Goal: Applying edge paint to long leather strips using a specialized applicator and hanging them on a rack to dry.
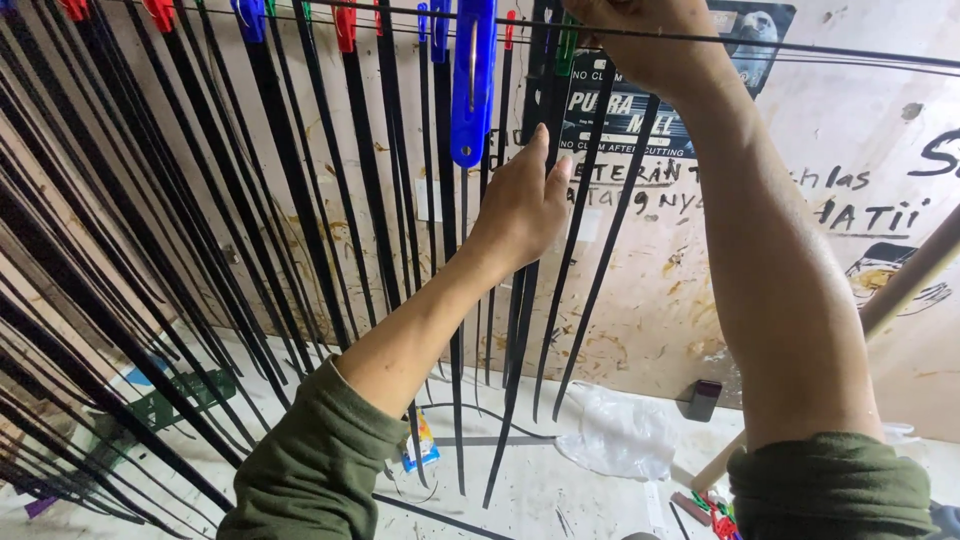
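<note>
Many long black strips (300,190) hang from a thin wire (800,48) strung across the top, held by red, blue and green clothes pegs. My left hand (525,205) reaches up and grips one black strip (518,350) near its upper part. My right hand (650,45) is raised to the wire at the top, fingers curled around it and the top of a strip; its fingertips are cut off by the frame edge. A large blue peg (472,85) hangs just left of my left hand.
A plywood wall (800,260) with stickers and scribbles stands behind. Below lies a white bench with a crumpled plastic bag (620,435), a small dark box (703,398), loose pegs (712,510) and a wooden stick (900,290) leaning at the right.
</note>
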